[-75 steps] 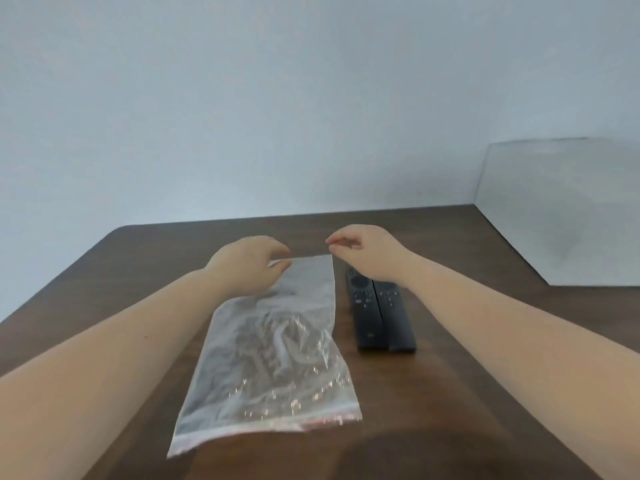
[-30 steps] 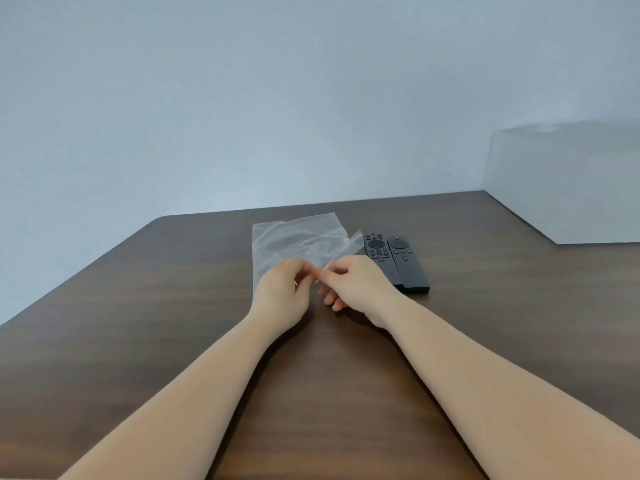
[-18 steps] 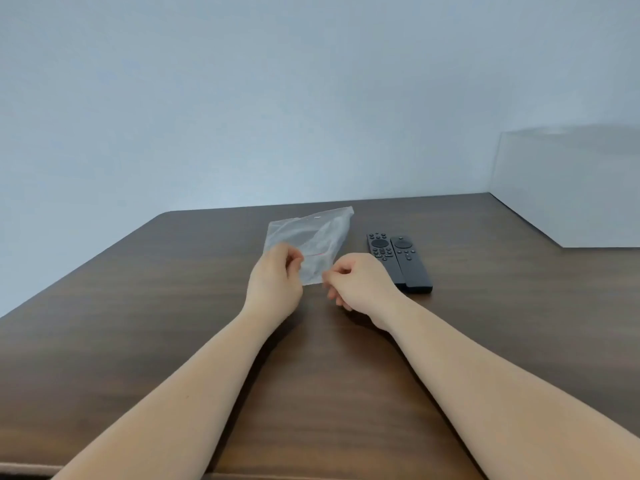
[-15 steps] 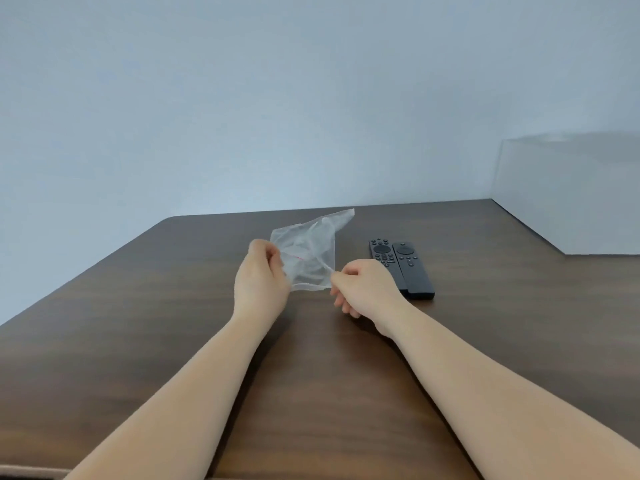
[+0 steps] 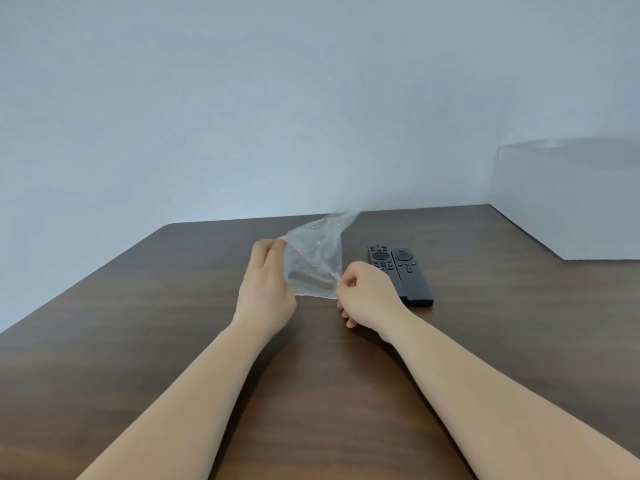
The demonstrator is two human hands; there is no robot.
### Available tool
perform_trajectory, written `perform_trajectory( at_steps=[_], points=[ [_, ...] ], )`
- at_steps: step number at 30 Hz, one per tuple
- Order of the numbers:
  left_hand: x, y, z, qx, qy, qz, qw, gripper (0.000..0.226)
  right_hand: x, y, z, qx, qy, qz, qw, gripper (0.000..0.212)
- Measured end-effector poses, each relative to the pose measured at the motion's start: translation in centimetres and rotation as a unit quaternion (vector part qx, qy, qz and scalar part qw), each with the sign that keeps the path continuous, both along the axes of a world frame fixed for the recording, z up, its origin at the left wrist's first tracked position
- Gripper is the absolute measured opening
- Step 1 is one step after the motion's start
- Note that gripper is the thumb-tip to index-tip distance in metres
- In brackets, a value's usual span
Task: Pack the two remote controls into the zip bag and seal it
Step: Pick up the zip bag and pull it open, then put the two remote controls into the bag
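Note:
A clear zip bag [image 5: 317, 258] with a thin red seal line hangs lifted off the dark wooden table [image 5: 138, 323], its far end pointing up and away. My left hand [image 5: 266, 289] pinches the bag's left edge near the seal. My right hand [image 5: 367, 292] pinches the lower right corner of the same end. The mouth looks slightly parted between the two hands. Two black remote controls [image 5: 400, 273] lie flat side by side on the table just right of my right hand, buttons facing up. Nothing shows inside the bag.
A pale grey box-like block [image 5: 568, 202] stands at the table's far right corner. A plain light wall rises behind the table's far edge [image 5: 277, 218]. My forearms stretch over the near part of the table.
The bag has been turned around and raised off the table. My hands have drawn apart along its zip end, and the bag's far end has swung upward.

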State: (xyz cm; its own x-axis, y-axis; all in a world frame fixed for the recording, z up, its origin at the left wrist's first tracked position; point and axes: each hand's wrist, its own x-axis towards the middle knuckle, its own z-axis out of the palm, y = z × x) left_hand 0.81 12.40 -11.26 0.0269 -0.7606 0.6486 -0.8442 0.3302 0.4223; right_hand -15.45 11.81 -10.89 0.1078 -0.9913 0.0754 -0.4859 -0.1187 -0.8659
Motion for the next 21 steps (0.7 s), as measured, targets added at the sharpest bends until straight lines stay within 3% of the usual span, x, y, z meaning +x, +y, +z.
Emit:
perform_trajectory(
  at_steps=[4, 8, 12, 15, 17, 21],
  points=[
    [2.1, 0.0, 0.7, -0.026, 0.062, 0.035, 0.997, 0.057, -0.7, 0.0, 0.4, 0.010, 0.000, -0.016, 1.000, 0.015],
    [2.2, 0.4, 0.8, -0.025, 0.069, 0.057, 0.996, 0.032, -1.0, 0.2, 0.9, -0.028, 0.008, -0.009, 1.000, 0.015],
    [1.8, 0.8, 1.0, -0.037, 0.085, 0.052, 0.994, 0.018, -2.3, -0.1, 1.9, -0.125, 0.109, -0.114, 0.980, 0.031],
    [1.5, 1.5, 1.6, -0.059, 0.117, 0.043, 0.991, 0.010, -3.5, -0.4, 1.4, -0.116, 0.246, -0.153, 0.950, 0.030],
    [1.2, 1.8, 1.6, -0.060, 0.093, 0.026, 0.994, 0.014, -3.7, -0.3, 0.9, -0.086, 0.313, -0.131, 0.937, 0.037],
    [0.7, 1.7, 0.6, -0.034, -0.046, -0.030, 0.998, 0.006, -3.5, -0.3, 0.7, -0.096, 0.362, -0.123, 0.919, 0.045]
  ],
)
